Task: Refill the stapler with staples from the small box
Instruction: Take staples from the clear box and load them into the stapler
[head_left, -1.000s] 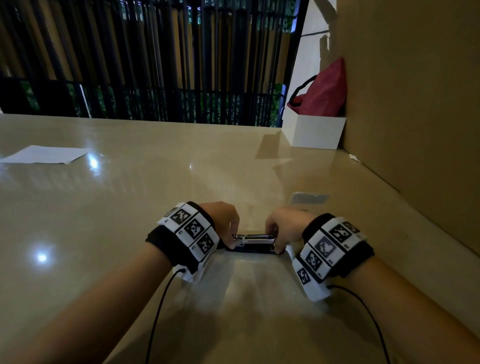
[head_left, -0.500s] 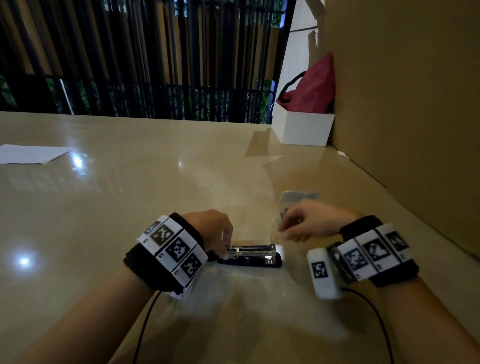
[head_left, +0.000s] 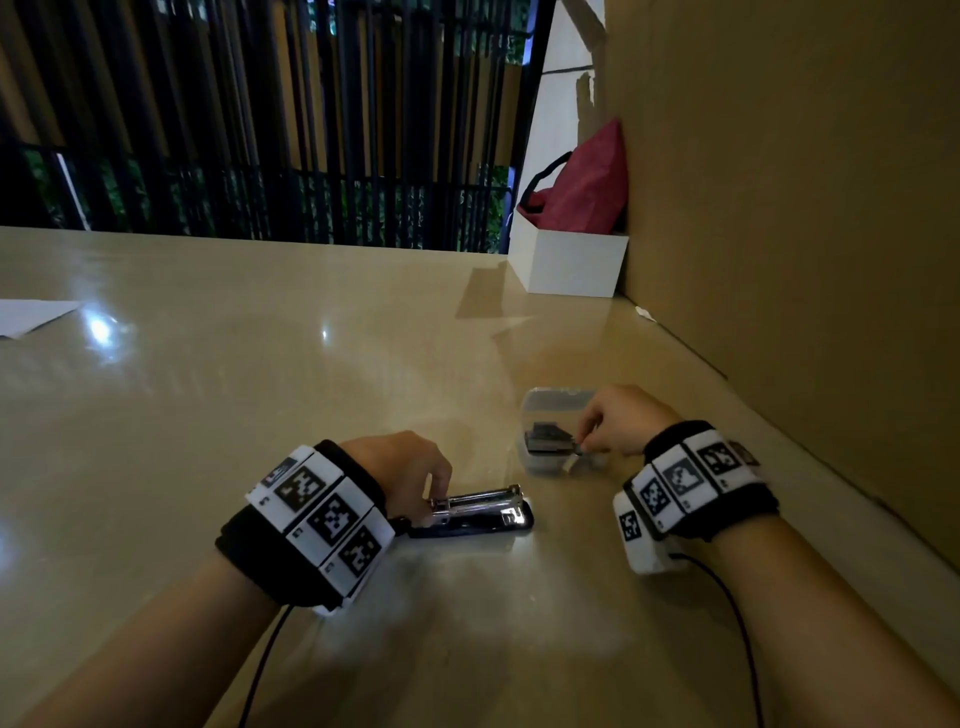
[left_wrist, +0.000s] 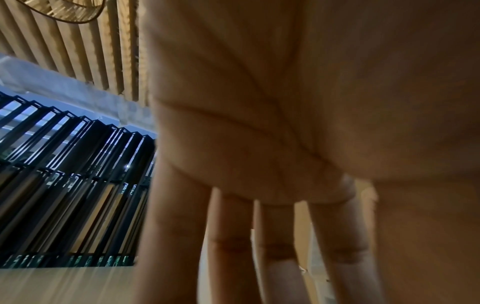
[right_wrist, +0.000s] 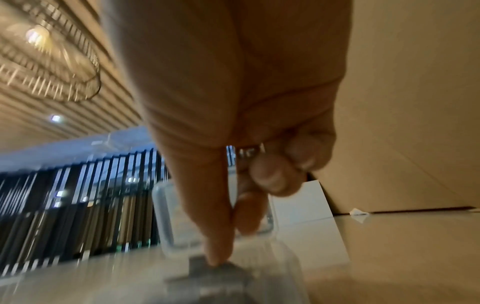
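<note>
Stapler: we see the stapler (head_left: 475, 512) lying flat on the table (head_left: 208, 395), at about six o'clock in the head view, its shiny metal channel facing up over the dark base.
Left hand: our left hand (head_left: 397, 470) sits at the nine o'clock end of the stapler, fingers bent down onto its rear end. Whether they pinch it or only press on it we cannot tell. In the left wrist view the fingers (left_wrist: 272, 246) hang nearly straight and blurred, and the stapler does not show.
Small box: the clear plastic box (head_left: 556, 431) stands open on the table at about two o'clock from the stapler, near it but apart. Its lid is tipped back toward twelve o'clock.
Staples: dark grey strips of staples (head_left: 548, 441) lie stacked inside the box.
Right hand: our right hand (head_left: 623, 426) reaches into the box from its three o'clock side. Thumb and forefinger are brought together at the near edge of the stack; the other fingers are curled into the palm. In the right wrist view the fingertips (right_wrist: 218, 253) touch the top of the grey strips (right_wrist: 215, 277), though blur hides whether a strip is truly gripped.
Around us: a white carton (head_left: 569, 262) with a red bag (head_left: 584, 187) at one o'clock, a sheet of paper (head_left: 31, 314) at ten o'clock.
</note>
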